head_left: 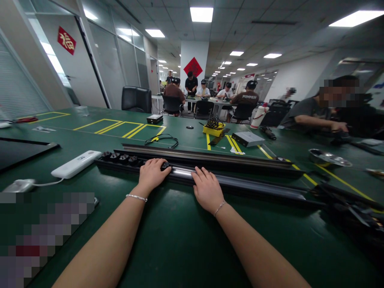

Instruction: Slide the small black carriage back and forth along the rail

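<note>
Two hands press on a long black rail at frame centre: left hand cups a socket, right hand lies flat, steadying it on the bench.

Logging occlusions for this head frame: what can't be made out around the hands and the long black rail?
- Left hand, head view: fingertips curl over a part on the long black rail; grip hidden.
- Right hand: palm flat on the rail, underside hidden.
- Rail's right end: lost in dark clutter.
- Bottom-left corner: pixelated.
- White device: label too small.
</note>
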A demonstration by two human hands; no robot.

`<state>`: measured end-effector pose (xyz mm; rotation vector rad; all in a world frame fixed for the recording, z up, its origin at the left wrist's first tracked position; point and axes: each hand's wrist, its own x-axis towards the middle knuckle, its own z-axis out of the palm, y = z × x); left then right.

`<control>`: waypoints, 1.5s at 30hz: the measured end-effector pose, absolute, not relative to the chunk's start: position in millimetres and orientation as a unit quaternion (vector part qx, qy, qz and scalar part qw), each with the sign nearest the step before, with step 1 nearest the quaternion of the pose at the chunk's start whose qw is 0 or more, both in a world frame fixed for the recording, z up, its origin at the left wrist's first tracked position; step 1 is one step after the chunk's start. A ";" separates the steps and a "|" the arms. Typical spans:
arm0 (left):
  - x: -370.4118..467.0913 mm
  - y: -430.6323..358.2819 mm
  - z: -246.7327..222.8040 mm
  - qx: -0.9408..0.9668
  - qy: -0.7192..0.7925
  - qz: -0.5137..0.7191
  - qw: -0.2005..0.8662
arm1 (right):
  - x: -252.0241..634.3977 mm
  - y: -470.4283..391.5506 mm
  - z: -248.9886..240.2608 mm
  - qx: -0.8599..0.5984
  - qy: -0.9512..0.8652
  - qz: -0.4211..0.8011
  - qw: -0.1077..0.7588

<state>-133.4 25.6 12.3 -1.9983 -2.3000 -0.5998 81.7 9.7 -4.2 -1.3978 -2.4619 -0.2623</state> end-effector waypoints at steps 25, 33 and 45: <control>-165.1 38.9 13.2 -0.720 -0.676 -0.144 -0.065 | 82.9 8.6 -4.0 -0.486 -0.860 -0.075 0.134; -165.9 40.1 11.8 -0.726 -0.667 -0.157 -0.055 | 83.6 8.7 -7.0 -0.487 -0.858 -0.076 0.143; -164.5 40.2 13.5 -0.722 -0.673 -0.147 -0.067 | 82.3 8.1 -4.4 -0.492 -0.856 -0.075 0.136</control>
